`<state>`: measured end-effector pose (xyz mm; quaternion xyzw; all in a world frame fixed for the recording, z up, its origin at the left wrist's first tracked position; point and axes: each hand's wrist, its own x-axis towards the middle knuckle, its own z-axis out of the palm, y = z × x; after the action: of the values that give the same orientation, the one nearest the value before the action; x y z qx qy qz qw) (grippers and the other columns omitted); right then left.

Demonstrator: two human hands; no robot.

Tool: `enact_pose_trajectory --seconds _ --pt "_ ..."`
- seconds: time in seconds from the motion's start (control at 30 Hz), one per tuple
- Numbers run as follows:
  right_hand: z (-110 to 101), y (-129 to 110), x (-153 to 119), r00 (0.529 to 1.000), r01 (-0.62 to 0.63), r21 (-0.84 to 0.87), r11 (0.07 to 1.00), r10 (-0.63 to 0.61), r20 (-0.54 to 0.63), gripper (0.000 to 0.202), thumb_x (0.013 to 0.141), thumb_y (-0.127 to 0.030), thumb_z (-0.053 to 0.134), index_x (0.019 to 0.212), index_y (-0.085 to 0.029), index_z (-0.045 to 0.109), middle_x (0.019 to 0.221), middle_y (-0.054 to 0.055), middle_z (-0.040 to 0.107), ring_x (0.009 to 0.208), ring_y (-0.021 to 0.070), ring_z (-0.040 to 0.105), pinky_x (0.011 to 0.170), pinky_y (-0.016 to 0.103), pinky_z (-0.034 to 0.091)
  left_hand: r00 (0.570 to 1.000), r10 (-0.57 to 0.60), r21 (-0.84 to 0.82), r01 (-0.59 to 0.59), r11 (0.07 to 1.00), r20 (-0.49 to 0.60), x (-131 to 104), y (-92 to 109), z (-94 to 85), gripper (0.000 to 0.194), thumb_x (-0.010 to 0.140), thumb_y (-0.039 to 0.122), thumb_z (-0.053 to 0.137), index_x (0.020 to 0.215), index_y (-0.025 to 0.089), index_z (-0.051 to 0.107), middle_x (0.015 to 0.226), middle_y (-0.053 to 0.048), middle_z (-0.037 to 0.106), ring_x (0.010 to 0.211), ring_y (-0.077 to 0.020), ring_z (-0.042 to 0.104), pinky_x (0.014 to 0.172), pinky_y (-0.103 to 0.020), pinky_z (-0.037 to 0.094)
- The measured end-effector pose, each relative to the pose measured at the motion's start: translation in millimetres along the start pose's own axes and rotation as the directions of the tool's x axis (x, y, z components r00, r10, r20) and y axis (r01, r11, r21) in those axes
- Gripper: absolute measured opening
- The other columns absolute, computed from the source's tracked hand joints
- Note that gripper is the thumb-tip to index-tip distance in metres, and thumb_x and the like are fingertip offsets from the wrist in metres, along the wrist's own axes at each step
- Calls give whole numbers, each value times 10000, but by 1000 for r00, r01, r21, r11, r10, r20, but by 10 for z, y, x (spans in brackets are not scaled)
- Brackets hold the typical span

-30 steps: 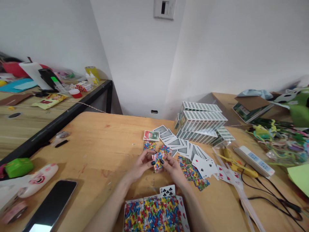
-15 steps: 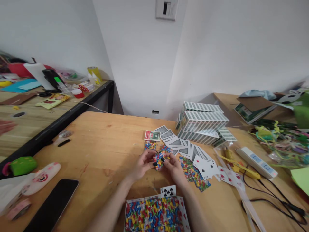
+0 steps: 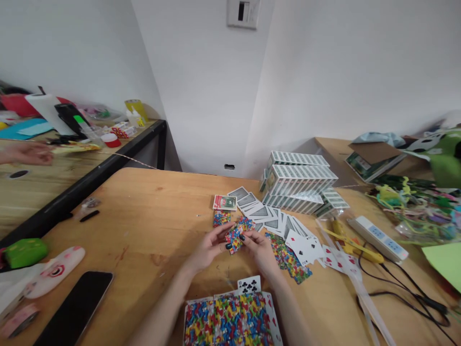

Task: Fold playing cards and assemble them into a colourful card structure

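Observation:
Above the table, my left hand (image 3: 211, 246) and my right hand (image 3: 258, 246) pinch a playing card with a multicoloured pattern (image 3: 233, 237) between them. Whether it is one card or several I cannot tell. Just beyond it, another patterned card (image 3: 221, 218) lies below a red and green card box (image 3: 224, 202). Right of my right hand, a strip of patterned cards (image 3: 288, 257) lies by face-up cards (image 3: 304, 246). Close to me is a panel covered in the same pattern (image 3: 230, 319), with a ten of clubs (image 3: 249, 285) sticking out at its far edge.
Striped card boxes (image 3: 300, 180) are stacked at the back, behind fanned grey-backed cards (image 3: 264, 211). A yellow glue gun (image 3: 363, 251), a power strip (image 3: 378, 238) and black cables lie right. At left are a phone (image 3: 74, 307) and another person's hand (image 3: 30, 153) over the neighbouring table.
My hands have barely moved, and the patterned card shows more of its surface between them. At the left table, the other person's hand has reached further in, to a yellow packet.

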<state>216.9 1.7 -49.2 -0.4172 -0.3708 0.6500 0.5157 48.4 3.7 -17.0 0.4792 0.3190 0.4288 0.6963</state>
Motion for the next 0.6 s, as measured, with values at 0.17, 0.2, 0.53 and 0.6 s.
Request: enact_pose_trajectory --seconds 0.17,0.2,0.53,0.6 --pt "13 -27 -9 1000 -4 69 998 6 -24 136 630 -284 692 685 -176 630 682 10 635 612 142 563 610 277 440 1000 -27 16 26 1000 13 -8 -7 -31 460 727 182 603 1174 232 505 1253 -66 493 1140 -233 452 956 -360 348" --pt "14 -35 -12 999 0 76 997 2 -36 143 620 -279 699 684 -175 624 670 6 634 602 139 564 601 273 442 999 -33 17 33 999 11 -7 -11 -35 456 728 185 601 1172 232 507 1248 -66 498 1136 -232 457 959 -364 345" --pt "35 -89 -32 999 -4 80 997 8 -50 266 599 -323 708 758 -173 557 602 -8 612 507 136 571 508 263 460 999 -30 81 31 996 -17 0 -1 -31 422 705 210 622 1123 225 559 1181 -67 556 1093 -239 498 972 -392 337" --pt "44 -99 -41 999 9 84 996 -6 -36 256 610 -324 701 761 -178 556 636 -3 615 548 143 578 515 268 472 1000 -14 85 15 996 -15 -3 -6 -33 418 698 196 628 1111 224 567 1175 -65 561 1085 -237 504 964 -390 348"
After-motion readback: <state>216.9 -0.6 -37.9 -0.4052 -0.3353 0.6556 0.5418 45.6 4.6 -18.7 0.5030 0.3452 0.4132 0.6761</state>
